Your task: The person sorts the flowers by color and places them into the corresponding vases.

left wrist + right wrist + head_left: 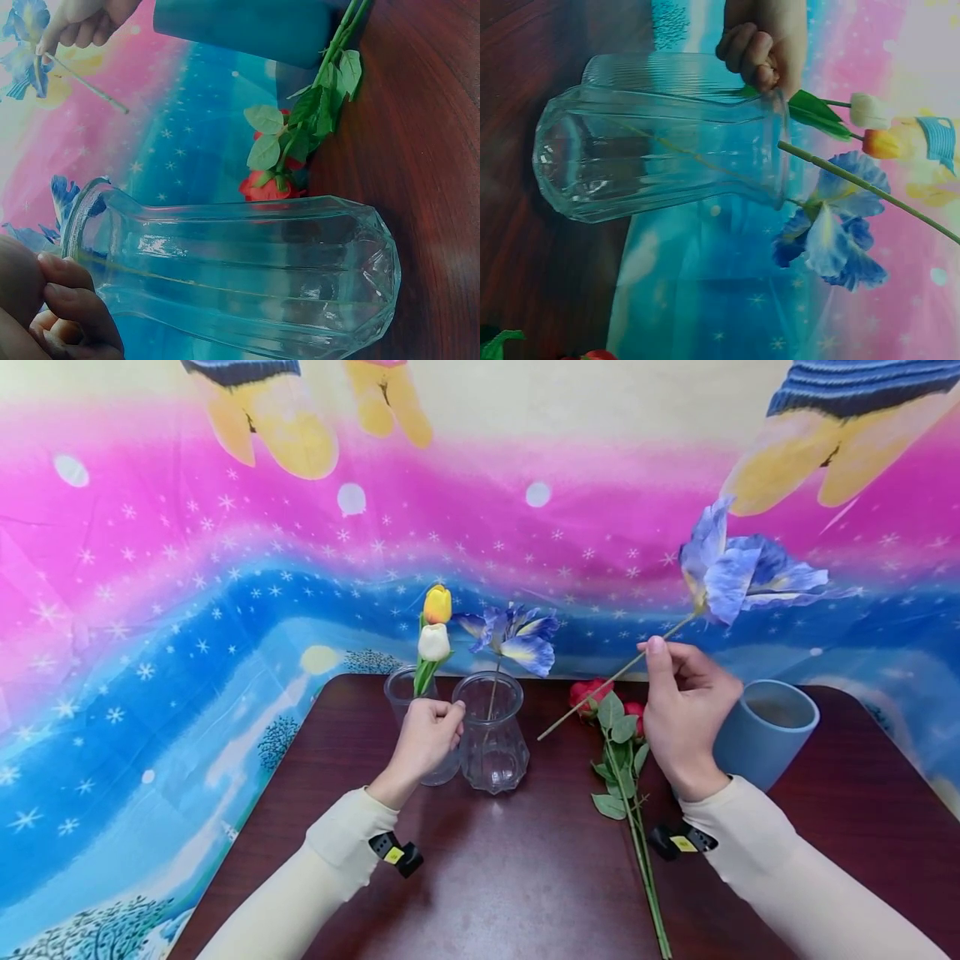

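A blue iris (723, 577) is held up by my right hand (688, 718), thumb and fingers pinching its stem below the bloom. The bare stem end slants down leftward, and in the right wrist view it overlaps the rim of the clear glass vase (705, 180). My left hand (426, 742) has its fingers curled and pinches that vase at the left side of its rim. A second iris (517, 639) stands in the same vase, its thin stem showing through the glass. Behind my left hand is a ribbed glass vase (660, 71) with a yellow tulip (438, 604) and a white tulip (433, 643).
Red roses (588, 693) with long green stems lie on the dark wooden table (480, 885), right of the vases. A blue-grey cup (761, 743) stands behind my right wrist. A colourful printed cloth (225, 552) hangs behind the table.
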`<state>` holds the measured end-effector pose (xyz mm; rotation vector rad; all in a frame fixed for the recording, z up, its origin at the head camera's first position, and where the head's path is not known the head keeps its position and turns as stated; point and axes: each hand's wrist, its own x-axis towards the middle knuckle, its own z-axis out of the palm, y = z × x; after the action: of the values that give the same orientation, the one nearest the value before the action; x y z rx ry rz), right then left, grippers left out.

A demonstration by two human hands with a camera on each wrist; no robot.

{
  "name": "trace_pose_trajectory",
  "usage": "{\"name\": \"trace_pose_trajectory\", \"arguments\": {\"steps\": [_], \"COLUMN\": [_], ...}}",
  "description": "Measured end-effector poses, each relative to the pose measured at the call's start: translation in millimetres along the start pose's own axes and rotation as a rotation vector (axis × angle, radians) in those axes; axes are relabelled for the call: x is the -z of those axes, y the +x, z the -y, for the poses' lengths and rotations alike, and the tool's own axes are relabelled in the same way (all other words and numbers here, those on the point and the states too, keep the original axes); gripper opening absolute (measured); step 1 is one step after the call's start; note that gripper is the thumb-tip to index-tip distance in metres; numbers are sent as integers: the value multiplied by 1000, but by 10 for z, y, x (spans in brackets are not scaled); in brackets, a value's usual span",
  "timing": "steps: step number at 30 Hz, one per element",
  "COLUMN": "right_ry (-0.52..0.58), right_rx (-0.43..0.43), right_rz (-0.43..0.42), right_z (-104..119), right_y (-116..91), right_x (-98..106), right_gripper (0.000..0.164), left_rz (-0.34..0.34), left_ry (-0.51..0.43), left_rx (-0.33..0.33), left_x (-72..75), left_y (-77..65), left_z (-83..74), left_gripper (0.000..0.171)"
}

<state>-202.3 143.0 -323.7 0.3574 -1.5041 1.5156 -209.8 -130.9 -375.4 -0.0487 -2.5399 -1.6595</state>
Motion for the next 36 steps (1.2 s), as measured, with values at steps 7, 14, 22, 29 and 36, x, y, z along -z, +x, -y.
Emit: {"name": "trace_pose_trajectory", "arguments": {"steps": [7, 14, 22, 29, 36], "right_ry": [27, 50, 91, 115, 132], "right_rx": [20, 27, 40, 38, 48], "right_rz": [-7, -12, -8, -4, 11], "right_z": [62, 109, 120, 70, 14], "right_y": [57, 84, 107, 92, 46], "right_x": [-70, -155, -266, -381, -474], "right_gripper": [24, 23, 25, 24, 25], "left_rz": [-1, 1, -3, -6, -4], "left_ry": [1, 4, 5, 11, 16], "left_rx": [-1, -11, -11, -10, -4], "left_x": [2, 2, 1, 5, 6], "left_y": [-2, -4, 0, 4, -2], "left_z": [-4, -4, -7, -3, -12], "left_gripper": [47, 47, 47, 48, 49]}}
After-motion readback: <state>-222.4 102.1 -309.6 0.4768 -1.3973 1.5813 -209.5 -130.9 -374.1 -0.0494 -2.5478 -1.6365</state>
